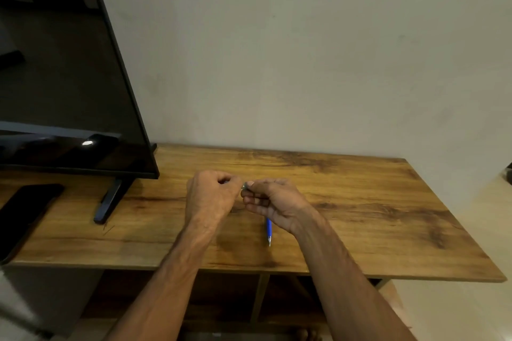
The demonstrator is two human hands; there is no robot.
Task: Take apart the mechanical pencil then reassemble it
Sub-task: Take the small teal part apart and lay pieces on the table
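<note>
A small silvery metal part [244, 186] is pinched between the closed left hand [212, 196] and right hand [273, 202]. The blue plastic pencil barrel [268, 230] is seen lying under the right wrist, on the wooden tabletop [360, 216].

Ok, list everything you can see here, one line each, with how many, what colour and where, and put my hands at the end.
Table: one, brown wood grain, across the middle, against the wall.
Wall: one, pale beige, behind the table.
Screen: one, black, off, standing on the table's left part.
Screen foot: one, dark, on the table under the screen.
Phone: one, black, flat at the table's left edge.
Blue pencil body: one, blue with a metal tip, lying on the table, partly under the right hand.
Small metal part: one, silvery, pinched between the two hands; too small to identify.
Left hand: one, closed, above the table.
Right hand: one, fingers pinching the part.
</note>
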